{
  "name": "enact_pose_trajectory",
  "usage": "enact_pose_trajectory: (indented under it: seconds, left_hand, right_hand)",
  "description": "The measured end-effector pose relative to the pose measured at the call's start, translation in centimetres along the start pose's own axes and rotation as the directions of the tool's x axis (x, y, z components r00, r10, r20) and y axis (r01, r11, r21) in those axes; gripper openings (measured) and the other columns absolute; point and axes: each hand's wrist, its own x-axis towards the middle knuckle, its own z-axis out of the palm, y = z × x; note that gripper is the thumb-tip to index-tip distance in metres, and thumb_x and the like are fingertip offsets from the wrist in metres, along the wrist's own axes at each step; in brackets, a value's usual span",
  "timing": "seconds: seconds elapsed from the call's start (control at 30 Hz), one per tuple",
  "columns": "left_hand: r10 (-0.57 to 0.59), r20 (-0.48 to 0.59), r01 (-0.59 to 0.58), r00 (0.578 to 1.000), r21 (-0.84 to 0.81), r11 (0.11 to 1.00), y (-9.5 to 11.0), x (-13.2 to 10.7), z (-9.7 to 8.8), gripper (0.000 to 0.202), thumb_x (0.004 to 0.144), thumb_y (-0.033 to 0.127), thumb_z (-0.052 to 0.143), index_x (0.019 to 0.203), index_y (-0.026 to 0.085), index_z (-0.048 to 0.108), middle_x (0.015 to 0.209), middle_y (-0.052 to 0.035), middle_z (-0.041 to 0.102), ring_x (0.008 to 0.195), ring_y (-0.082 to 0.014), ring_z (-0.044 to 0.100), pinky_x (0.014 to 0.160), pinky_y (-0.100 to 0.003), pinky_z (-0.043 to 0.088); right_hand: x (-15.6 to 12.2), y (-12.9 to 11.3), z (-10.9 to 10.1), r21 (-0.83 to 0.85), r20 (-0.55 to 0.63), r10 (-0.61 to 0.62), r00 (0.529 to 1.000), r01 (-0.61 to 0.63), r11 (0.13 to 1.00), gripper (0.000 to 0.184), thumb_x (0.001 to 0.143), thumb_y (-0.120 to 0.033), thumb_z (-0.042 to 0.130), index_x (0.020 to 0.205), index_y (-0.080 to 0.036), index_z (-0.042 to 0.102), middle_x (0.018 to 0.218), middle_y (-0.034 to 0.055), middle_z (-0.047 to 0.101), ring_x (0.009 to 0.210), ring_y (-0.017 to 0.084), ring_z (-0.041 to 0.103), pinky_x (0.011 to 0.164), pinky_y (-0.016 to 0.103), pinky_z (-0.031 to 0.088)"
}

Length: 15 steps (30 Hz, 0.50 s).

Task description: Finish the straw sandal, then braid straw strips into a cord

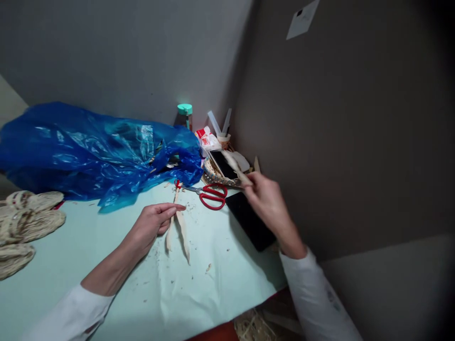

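My left hand (151,225) is closed, pinching pale, dry husk-like strips (183,234) above the table. Their upper end runs to a small red tie (177,183), and two loose ends hang down below the fingers. Off to the right, my right hand (266,196) is closed around another pale husk-like strip (234,166), which looks smeared by motion. Red-handled scissors (213,196) lie between the two hands, their blades pointing toward the red tie. Beneath my right hand is a flat black device (250,220), partly covered by the wrist.
A large blue plastic bag (71,151) spreads along the back. Woven slippers (31,222) sit at the left. A basket (216,177) holding a phone (223,163), a teal-lidded bottle (185,113) and small packets (207,139) crowd the corner. Crumbs dot the pale-green tabletop (199,303).
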Motion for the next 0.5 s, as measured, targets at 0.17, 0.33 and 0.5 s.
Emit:
enact_pose_trajectory:
  seconds: [0.17, 0.33, 0.5]
  left_hand:
    - [0.049, -0.02, -0.051, 0.999, -0.121, 0.991, 0.3, -0.6, 0.4, 0.063, 0.065, 0.027, 0.078, 0.123, 0.012, 0.061, 0.06, 0.0077, 0.042, 0.041, -0.0013, 0.021, 0.044, -0.021, 0.008]
    - [0.029, -0.06, -0.039, 0.998, -0.171, 0.984, 0.1, -0.3, 0.3, 0.04, 0.062, 0.025, 0.081, 0.094, 0.012, 0.061, 0.063, 0.0056, 0.049, 0.039, 0.0009, 0.022, 0.04, -0.019, 0.008]
    - [-0.004, -0.036, -0.002, 0.999, -0.162, 0.987, 0.1, -0.1, -0.1, 0.033, 0.062, 0.027, 0.082, 0.082, 0.011, 0.061, 0.054, 0.0102, 0.037, 0.04, 0.0004, 0.019, 0.039, -0.018, 0.008]
  right_hand:
    - [0.5, 1.8, -2.2, -0.391, -0.251, 0.024, 0.968, -0.124, 0.912, 0.023, 0.09, -0.03, 0.047, 0.103, -0.012, 0.055, 0.095, 0.017, 0.058, 0.07, 0.022, 0.054, 0.057, 0.03, 0.031]
    - [0.0, -1.9, -0.5, 0.084, -0.136, -0.062, 0.989, 0.074, 0.994, 0.022, 0.097, -0.031, 0.035, 0.083, -0.02, 0.048, 0.075, 0.0039, 0.051, 0.064, 0.017, 0.046, 0.061, 0.03, 0.034]
    - [-1.1, -6.0, 4.5, 0.63, 0.4, -0.326, 0.857, 0.001, 0.776, 0.037, 0.097, -0.033, 0.032, 0.063, -0.02, 0.038, 0.061, -0.0012, 0.043, 0.054, 0.012, 0.039, 0.054, 0.025, 0.034]
